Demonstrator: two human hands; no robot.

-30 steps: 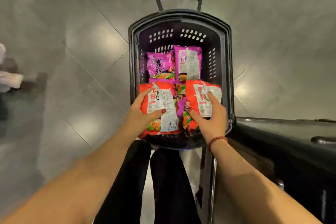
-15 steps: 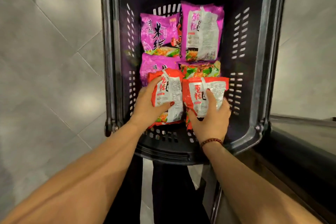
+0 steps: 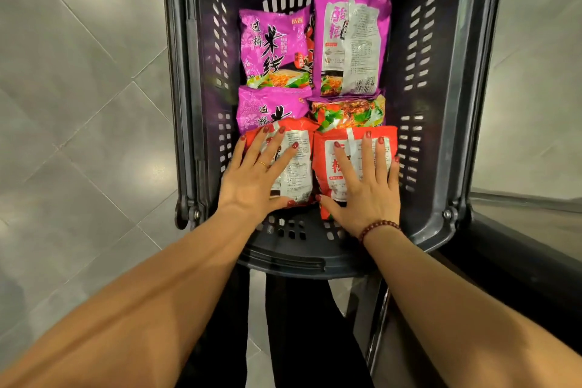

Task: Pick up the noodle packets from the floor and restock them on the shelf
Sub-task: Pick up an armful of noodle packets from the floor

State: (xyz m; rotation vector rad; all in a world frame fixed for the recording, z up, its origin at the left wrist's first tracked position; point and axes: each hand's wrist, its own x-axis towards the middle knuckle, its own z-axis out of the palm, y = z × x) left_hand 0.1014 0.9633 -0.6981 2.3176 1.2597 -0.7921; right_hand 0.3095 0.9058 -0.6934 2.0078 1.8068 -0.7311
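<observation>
Looking down through the head feed, I see both bare forearms reaching forward over black trousers [image 3: 299,340] and past the near rim of a dark plastic basket [image 3: 283,261], with grey floor tiles [image 3: 78,104] to either side. My left hand [image 3: 255,179] lies flat on the left red packet [image 3: 297,173], fingers straight and spread, thumb along its near edge, and a gold ring [image 3: 262,163] on one finger. My right hand [image 3: 365,189], with a bead bracelet [image 3: 378,227] at the wrist, lies flat on the right red packet [image 3: 324,154], fingers straight and slightly apart. Both red noodle packets sit side by side at the basket's near end. Just beyond them lie a near purple packet [image 3: 271,107] and a green-and-red packet [image 3: 349,112]. Farther still, the far left purple packet [image 3: 274,47] and far right purple packet [image 3: 351,41] lie next to each other.
</observation>
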